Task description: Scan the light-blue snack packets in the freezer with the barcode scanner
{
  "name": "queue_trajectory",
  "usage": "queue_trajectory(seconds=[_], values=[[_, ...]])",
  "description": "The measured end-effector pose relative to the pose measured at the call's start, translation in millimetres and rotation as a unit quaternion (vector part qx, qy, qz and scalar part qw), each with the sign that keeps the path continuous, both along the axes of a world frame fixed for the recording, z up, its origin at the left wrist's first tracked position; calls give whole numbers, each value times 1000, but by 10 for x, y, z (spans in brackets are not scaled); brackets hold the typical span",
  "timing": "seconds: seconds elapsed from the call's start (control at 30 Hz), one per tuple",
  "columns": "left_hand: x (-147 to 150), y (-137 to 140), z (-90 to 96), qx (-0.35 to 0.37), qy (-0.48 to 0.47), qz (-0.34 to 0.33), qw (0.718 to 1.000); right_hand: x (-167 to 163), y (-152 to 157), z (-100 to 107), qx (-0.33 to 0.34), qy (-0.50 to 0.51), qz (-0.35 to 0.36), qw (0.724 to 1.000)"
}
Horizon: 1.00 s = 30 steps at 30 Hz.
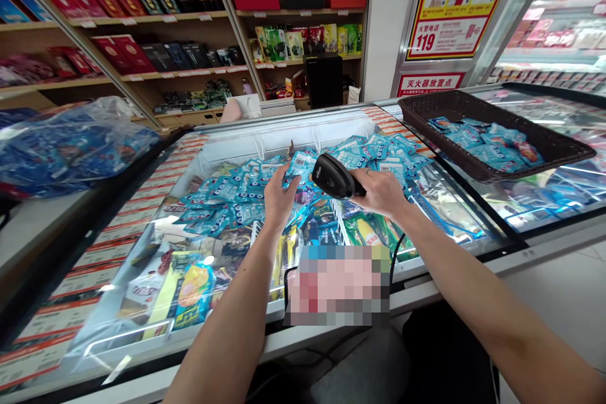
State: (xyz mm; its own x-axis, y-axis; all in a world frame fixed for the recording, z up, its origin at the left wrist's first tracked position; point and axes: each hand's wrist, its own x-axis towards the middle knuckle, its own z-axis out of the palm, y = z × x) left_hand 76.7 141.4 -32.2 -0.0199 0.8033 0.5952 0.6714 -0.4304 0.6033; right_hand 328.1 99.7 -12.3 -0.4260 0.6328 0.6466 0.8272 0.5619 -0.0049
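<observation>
My right hand (382, 191) is wrapped round a black handheld barcode scanner (334, 178). Its head points left, towards a small blue packet (302, 165) with a white barcode label. My left hand (280, 196) pinches that packet at its near edge, just left of the scanner. Around and beyond both hands, many similar blue packets (246, 188) lie in a loose heap over the glass top of a chest freezer (118, 284). A black cable (396, 252) hangs below my right hand.
A brown basket (521, 115) with more blue packets stands at right on the freezer. A clear plastic bag of blue packs (71, 145) lies at left. A blurred-out device (338, 284) sits at the near edge. Stocked shelves (170, 19) rise behind.
</observation>
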Motion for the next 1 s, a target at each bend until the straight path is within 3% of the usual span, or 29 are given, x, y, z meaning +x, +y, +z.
queue_trajectory(seconds=[0.7,1.0], values=[[-8,34,-47,-6,13,11,1000,-12,-10,-15,-34,-16,19,999],[-3,28,-48,-4,16,4,1000,-11,9,-24,-16,-6,21,1000]])
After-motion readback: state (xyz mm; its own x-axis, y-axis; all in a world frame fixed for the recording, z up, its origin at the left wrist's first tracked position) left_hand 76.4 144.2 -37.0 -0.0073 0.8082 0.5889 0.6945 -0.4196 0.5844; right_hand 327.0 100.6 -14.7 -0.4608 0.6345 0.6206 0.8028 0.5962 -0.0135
